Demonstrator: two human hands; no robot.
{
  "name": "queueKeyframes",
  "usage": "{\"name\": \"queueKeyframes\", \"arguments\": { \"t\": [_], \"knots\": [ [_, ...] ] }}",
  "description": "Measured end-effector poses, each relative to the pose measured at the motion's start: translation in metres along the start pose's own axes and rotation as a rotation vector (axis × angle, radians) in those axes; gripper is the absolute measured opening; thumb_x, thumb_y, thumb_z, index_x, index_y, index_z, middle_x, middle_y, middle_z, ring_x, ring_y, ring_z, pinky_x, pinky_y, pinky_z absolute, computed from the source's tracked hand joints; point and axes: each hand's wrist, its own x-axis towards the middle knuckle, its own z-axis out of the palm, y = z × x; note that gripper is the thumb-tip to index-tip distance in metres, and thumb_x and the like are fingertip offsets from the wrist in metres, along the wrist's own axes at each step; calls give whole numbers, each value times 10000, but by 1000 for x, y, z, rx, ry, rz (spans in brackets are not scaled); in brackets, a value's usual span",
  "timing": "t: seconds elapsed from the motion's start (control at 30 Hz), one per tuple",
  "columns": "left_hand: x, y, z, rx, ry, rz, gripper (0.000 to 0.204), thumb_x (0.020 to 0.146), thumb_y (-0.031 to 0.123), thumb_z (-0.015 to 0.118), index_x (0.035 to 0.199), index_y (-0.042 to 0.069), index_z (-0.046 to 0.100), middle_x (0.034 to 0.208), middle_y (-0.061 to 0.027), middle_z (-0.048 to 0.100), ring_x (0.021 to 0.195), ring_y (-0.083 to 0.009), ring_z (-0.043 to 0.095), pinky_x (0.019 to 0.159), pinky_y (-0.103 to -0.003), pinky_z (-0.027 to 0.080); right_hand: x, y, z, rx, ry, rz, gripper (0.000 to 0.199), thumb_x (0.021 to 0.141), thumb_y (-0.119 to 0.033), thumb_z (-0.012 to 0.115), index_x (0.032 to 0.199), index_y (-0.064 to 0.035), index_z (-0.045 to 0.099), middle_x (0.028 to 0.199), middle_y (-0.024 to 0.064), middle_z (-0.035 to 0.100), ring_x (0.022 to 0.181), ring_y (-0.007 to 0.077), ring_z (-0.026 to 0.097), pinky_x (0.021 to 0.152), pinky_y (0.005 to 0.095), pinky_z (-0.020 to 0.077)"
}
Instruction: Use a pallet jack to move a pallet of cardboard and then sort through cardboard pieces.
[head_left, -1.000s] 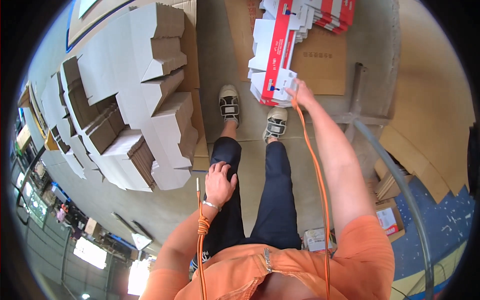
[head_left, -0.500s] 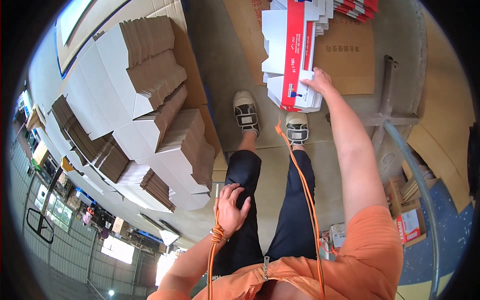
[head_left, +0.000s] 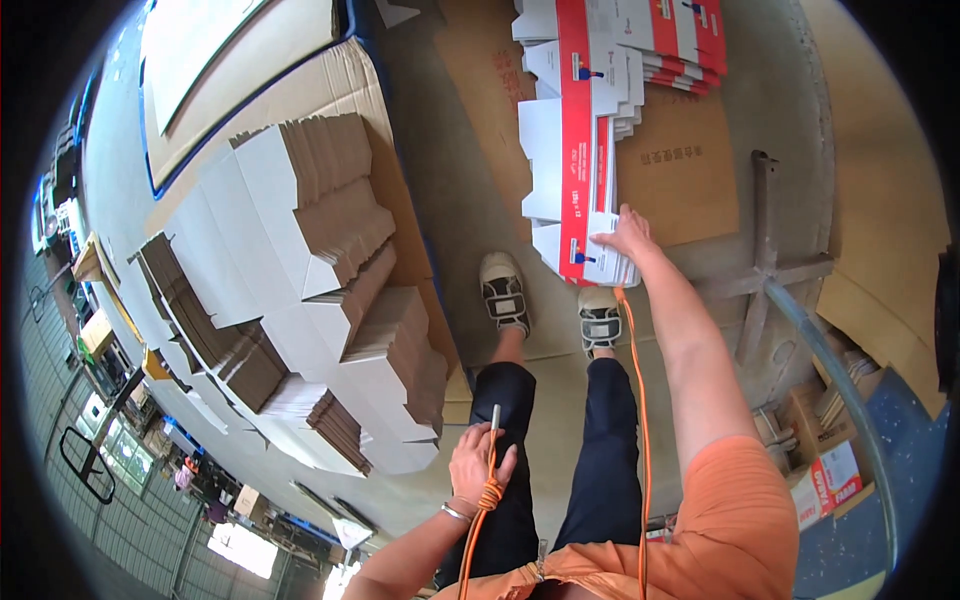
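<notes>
My right hand (head_left: 629, 236) grips the near right corner of a long stack of red and white printed carton blanks (head_left: 575, 165); its thumb is on top, some fingers are hidden. The stack's near end is by my right shoe (head_left: 600, 318). My left hand (head_left: 481, 466) rests on my left knee, fingers loosely stretched and holding nothing visible. Across that hand hangs a thin metal rod (head_left: 496, 414) with an orange cord (head_left: 490, 494) knotted around it. Another orange cord length (head_left: 643, 420) runs up past my right leg to the stack's near end.
Tall piles of plain die-cut cardboard blanks (head_left: 335, 165) stand at left on a cardboard-covered base. Brown cardboard sheet (head_left: 690, 205) lies under the printed blanks. To the right are a metal post frame (head_left: 768, 230), a curved pipe (head_left: 850, 380) and an open box (head_left: 830, 480).
The whole view has shifted, so the blanks and piles appear lower. The rod and knotted cord have swung from beside my left hand to across it. My right hand stays on the stack's corner.
</notes>
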Motion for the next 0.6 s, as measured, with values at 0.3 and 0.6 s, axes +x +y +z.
{"name": "queueKeyframes", "arguments": {
  "t": [0.3, 0.6],
  "knots": [
    [-4, -1, -2, 16, 39, -12, 261, 709, 229, 631, 909, 66, 591, 1018, -77, 564, 970, -268, 524, 834, -349, 426, -4, -8, -19, 13, -151, -60, 637, 550, -471, 747, 967, -4, 630, 971, 175, 618, 922, 281, 593, 850, 356, 447],
    [-11, -5, 4, -58, 77, -33, 292, 722, 267, 612, 932, 65, 588, 1018, -74, 566, 973, -273, 520, 863, -359, 397, -57, -38, -117, 240, -410, -182, 532, 638, -428, 719, 928, 12, 643, 899, 143, 643, 823, 218, 615, 758, 319, 472]
  ]
}}
